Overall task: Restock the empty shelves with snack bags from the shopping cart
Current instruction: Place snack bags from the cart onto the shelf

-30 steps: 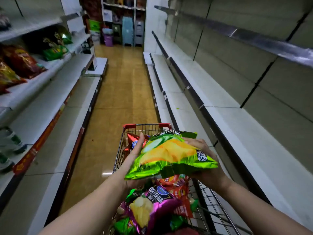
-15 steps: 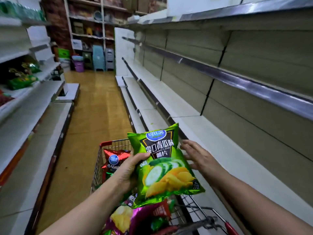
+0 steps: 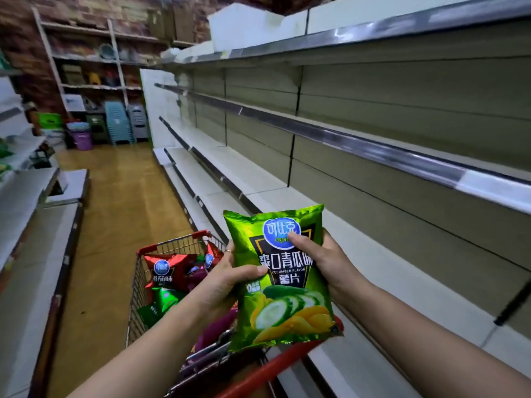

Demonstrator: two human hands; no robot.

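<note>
Left hand [image 3: 221,282] and right hand [image 3: 321,259] pinch opposite side edges of the cucumber-flavour chip bag [image 3: 280,297], upright above the shopping cart [image 3: 172,245], near the right-hand shelf [image 3: 388,271]. Probably light, air-puffed, slick foil (chips crush easily): grip edges, not middle.

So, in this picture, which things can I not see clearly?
Head view only.
- Fingers of both hands, left hand and right hand: mostly hidden behind the green chip bag.
- Shopping cart: lower contents covered by the bag.
- Goods on the far shelves: blurred, too small.
- Left shelves: cut by the edge.
</note>
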